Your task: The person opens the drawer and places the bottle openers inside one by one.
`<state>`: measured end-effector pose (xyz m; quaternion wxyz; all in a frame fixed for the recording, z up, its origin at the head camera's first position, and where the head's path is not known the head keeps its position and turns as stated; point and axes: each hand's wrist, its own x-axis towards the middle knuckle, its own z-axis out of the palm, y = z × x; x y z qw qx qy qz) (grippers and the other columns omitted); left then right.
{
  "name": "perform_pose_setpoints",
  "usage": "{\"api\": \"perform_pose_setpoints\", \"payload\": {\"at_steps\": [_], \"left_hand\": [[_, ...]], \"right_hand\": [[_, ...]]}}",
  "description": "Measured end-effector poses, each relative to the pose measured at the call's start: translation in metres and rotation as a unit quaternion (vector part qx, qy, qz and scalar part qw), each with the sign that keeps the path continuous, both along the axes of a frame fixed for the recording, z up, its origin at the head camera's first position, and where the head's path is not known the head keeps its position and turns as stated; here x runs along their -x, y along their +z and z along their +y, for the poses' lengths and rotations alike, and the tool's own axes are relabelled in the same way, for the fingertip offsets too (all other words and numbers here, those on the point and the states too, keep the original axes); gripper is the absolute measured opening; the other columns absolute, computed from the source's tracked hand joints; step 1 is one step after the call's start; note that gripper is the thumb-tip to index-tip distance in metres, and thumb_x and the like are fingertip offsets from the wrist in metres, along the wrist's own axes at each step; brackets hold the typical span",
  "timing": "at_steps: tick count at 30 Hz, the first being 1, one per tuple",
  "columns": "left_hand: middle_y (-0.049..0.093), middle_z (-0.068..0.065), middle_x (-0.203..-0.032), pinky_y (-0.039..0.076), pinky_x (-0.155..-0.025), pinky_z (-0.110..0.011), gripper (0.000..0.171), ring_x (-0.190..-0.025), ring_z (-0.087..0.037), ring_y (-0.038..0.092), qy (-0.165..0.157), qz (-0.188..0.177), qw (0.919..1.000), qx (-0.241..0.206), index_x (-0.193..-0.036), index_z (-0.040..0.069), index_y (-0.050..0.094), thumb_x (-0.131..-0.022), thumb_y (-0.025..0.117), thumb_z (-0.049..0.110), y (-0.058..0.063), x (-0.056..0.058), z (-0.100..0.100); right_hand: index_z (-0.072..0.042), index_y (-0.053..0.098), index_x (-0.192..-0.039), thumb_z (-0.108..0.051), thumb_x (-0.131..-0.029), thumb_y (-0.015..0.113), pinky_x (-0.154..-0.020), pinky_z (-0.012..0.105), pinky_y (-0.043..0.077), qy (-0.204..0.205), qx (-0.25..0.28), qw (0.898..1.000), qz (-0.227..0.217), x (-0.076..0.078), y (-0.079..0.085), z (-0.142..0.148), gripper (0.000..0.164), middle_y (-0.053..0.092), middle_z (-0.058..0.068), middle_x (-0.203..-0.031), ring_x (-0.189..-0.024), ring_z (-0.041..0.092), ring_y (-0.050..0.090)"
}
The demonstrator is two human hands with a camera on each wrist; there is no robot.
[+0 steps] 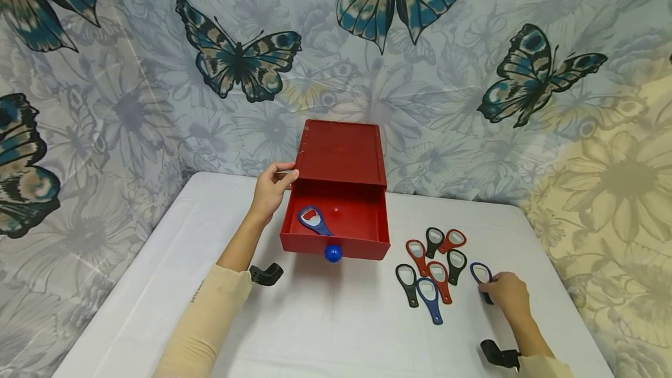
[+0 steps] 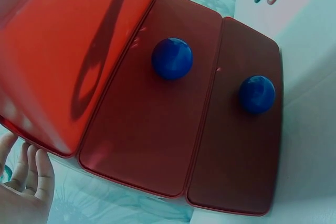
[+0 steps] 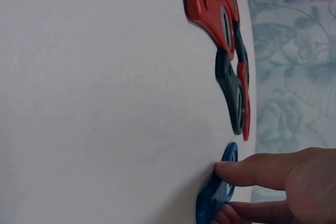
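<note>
A red drawer cabinet (image 1: 340,153) stands at the table's back with its top drawer (image 1: 310,242) pulled out. Inside that drawer, at the left, lies a blue magnifying glass (image 1: 315,220). The fairly straight fingers of my left hand (image 1: 269,192) touch the cabinet's left side; the left wrist view shows this hand (image 2: 29,182) at lower left. At the right, my right hand (image 1: 508,295) pinches another blue magnifying glass (image 3: 212,195) by its handle, thumb on one side and fingers on the other, at the table surface. Left of it lie several red, black and blue magnifying glasses (image 1: 429,296).
The white table (image 1: 336,325) meets a butterfly-printed cloth (image 1: 430,150) behind. The two lower drawers, with blue knobs (image 2: 172,59), are closed. A blue knob (image 1: 333,254) juts from the pulled-out drawer. Black wrist devices (image 1: 266,274) sit on both forearms.
</note>
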<state>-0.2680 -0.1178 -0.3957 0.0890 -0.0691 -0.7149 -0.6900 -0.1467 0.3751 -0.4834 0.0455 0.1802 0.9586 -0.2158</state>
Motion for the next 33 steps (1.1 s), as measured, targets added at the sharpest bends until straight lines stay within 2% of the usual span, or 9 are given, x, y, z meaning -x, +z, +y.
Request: {"api": "perform_pose_setpoints", "payload": {"at_steps": [10,17,25,29,33], "left_hand": [[0.060,-0.019,-0.127,0.051,-0.076,-0.018,0.036,-0.088,-0.002,0.059,0.006,-0.001,0.9999,0.011,-0.124,-0.002,0.059,-0.094,0.064,0.017,0.000,0.000,0.000],[0.060,-0.019,-0.126,0.052,-0.075,-0.018,0.036,-0.087,-0.002,0.059,0.003,-0.002,1.0000,0.007,-0.124,-0.003,0.059,-0.094,0.064,0.016,0.000,0.001,0.000],[0.060,-0.019,-0.125,0.052,-0.076,-0.018,0.037,-0.088,-0.002,0.060,0.001,0.008,0.9998,0.018,-0.124,-0.002,0.058,-0.094,0.064,0.018,0.000,0.003,0.001],[0.062,-0.019,-0.121,0.051,-0.077,-0.018,0.035,-0.089,-0.002,0.059,0.003,0.014,0.9995,0.028,-0.123,-0.001,0.059,-0.094,0.064,0.018,-0.002,0.004,-0.002],[0.062,-0.019,-0.123,0.050,-0.079,-0.018,0.032,-0.092,-0.003,0.057,0.001,0.038,0.9980,0.051,-0.119,-0.003,0.060,-0.094,0.064,0.016,-0.001,0.004,-0.002]], "right_hand": [[0.020,0.061,-0.094,-0.015,-0.076,0.073,-0.055,0.038,0.047,0.003,0.001,1.000,0.024,-0.001,-0.008,0.006,0.041,0.065,0.030,-0.081,-0.072,0.037,0.060],[0.024,0.060,-0.101,-0.016,-0.077,0.073,-0.062,0.046,0.052,0.003,0.018,0.999,0.045,-0.002,-0.013,0.007,0.049,0.065,0.036,-0.094,-0.082,0.048,0.062],[0.022,0.061,-0.104,-0.016,-0.078,0.070,-0.052,0.029,0.044,-0.010,0.027,0.996,0.083,-0.001,-0.007,0.001,0.048,0.067,0.030,-0.085,-0.070,0.032,0.062],[0.021,0.061,-0.107,-0.017,-0.080,0.070,-0.051,0.027,0.043,-0.011,0.045,0.995,0.090,-0.001,-0.003,-0.004,0.047,0.066,0.028,-0.084,-0.064,0.024,0.059],[0.019,0.062,-0.110,-0.017,-0.082,0.070,-0.050,0.026,0.043,-0.030,0.063,0.993,0.098,-0.002,0.000,-0.007,0.046,0.066,0.025,-0.083,-0.061,0.017,0.055]]}}
